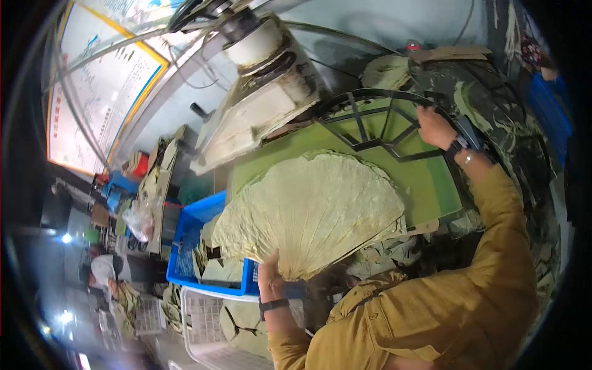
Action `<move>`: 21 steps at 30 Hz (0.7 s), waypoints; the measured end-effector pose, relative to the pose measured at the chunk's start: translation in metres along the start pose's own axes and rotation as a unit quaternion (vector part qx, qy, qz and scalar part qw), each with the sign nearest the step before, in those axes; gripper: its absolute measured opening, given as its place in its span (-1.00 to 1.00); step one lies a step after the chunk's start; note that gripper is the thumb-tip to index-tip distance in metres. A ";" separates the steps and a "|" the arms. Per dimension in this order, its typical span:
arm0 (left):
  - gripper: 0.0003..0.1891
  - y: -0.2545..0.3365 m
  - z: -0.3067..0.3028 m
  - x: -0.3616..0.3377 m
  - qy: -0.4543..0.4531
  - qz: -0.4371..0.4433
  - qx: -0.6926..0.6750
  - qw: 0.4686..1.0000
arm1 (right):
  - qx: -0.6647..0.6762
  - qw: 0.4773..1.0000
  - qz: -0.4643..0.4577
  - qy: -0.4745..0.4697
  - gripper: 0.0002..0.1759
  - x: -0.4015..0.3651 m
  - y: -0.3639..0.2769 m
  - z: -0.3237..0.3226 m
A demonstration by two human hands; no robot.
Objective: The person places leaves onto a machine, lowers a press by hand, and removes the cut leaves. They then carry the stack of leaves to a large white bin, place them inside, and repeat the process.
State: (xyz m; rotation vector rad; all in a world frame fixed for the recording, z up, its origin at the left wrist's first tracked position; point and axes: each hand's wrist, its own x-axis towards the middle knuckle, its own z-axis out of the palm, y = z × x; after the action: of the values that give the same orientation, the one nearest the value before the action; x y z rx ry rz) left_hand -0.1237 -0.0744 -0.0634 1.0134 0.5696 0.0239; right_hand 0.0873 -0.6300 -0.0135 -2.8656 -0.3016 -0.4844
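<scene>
A fan-shaped stack of pale, dried leaves [314,203], likely folded lotus leaves, lies partly on the green cutting board [425,191]. Its narrow, pleated end hangs past the near edge, where my left hand [270,277] grips it, thumb on top and fingers underneath. My right hand [436,126] is closed on the rim of a black metal cutting die [373,145], an arched frame with inner bars. The die rests at the back of the board, behind the leaves, with its near bars close to their upper edge.
A soiled white press machine [271,92] stands behind the board. A blue crate [179,246] and a white basket [200,320] holding leaves sit at the near left. Leaf scraps [481,92] pile up on the right. Another person [108,269] is far left.
</scene>
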 end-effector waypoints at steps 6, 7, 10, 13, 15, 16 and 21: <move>-0.65 0.007 0.015 -0.007 0.008 -0.024 -0.014 1.000 | 0.230 0.968 0.095 0.023 -0.53 -0.010 -0.007 0.000; -0.65 0.004 0.008 -0.002 0.017 -0.019 0.013 1.000 | 0.292 0.950 0.112 -0.004 -0.59 -0.011 -0.009 -0.008; -0.65 0.003 0.001 0.007 0.029 0.008 0.025 0.999 | 0.301 0.950 0.071 0.051 -0.66 -0.016 0.009 -0.011; -0.66 0.006 0.014 -0.003 0.012 0.034 -0.021 0.999 | 0.373 0.912 0.169 -0.037 -0.61 -0.046 -0.023 -0.100; -0.67 0.008 0.017 -0.005 -0.011 -0.026 -0.057 0.998 | 0.349 0.916 0.182 -0.072 -0.58 -0.062 -0.045 -0.145; -0.70 0.009 0.025 -0.007 0.011 -0.010 -0.011 1.000 | 0.343 0.917 0.189 -0.072 -0.58 -0.068 -0.058 -0.161; -0.74 0.027 0.098 0.008 -0.014 -0.060 -0.002 0.998 | 0.372 0.906 0.186 -0.082 -0.56 -0.064 -0.112 -0.188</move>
State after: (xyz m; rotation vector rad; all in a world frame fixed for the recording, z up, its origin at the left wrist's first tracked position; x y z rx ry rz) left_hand -0.0652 -0.1353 -0.0064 0.9731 0.6029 -0.0950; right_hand -0.0547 -0.5800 0.1581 -2.1305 0.0444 -0.0269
